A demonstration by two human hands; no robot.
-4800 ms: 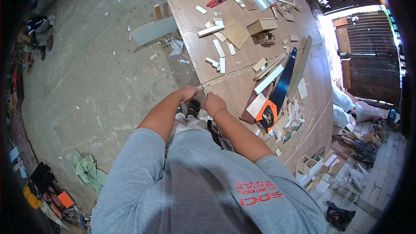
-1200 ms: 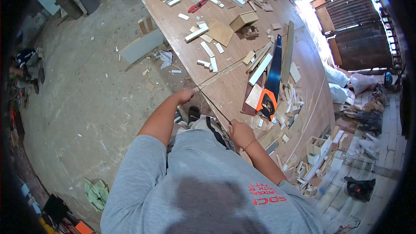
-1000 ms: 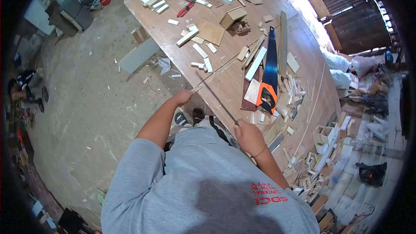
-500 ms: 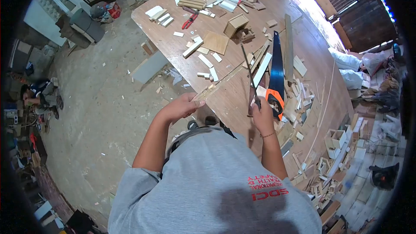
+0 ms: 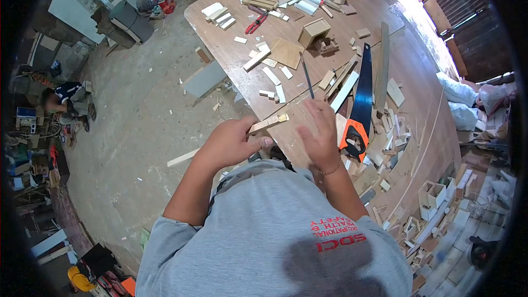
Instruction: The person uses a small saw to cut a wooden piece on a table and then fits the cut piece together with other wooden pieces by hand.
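My left hand [image 5: 234, 142] is closed around a narrow wooden strip [image 5: 269, 124]. The strip's front end, with a pale, rough tip, points over the table's near edge, and its other end sticks out behind my wrist. My right hand [image 5: 320, 136] is open above the table edge, fingers stretched forward and thumb apart. Just beyond its fingertips is a slim dark file-like tool [image 5: 307, 75], whose near end is hidden by the hand. A handsaw [image 5: 361, 99] with an orange and black handle lies right of my right hand.
The wooden table [image 5: 225, 49] carries many offcuts, red-handled pliers [image 5: 257, 23], a small wooden box [image 5: 314, 32] and a thin square board [image 5: 286, 53]. A grey board [image 5: 203, 81] is beside the table at left. A person [image 5: 69, 102] sits at far left. White sacks [image 5: 459, 91] stand at right.
My right hand has let go of the dark file-like tool and opened. My left hand has raised the wooden strip and turned it, so its rear end now shows behind the wrist. The view has shifted slightly.
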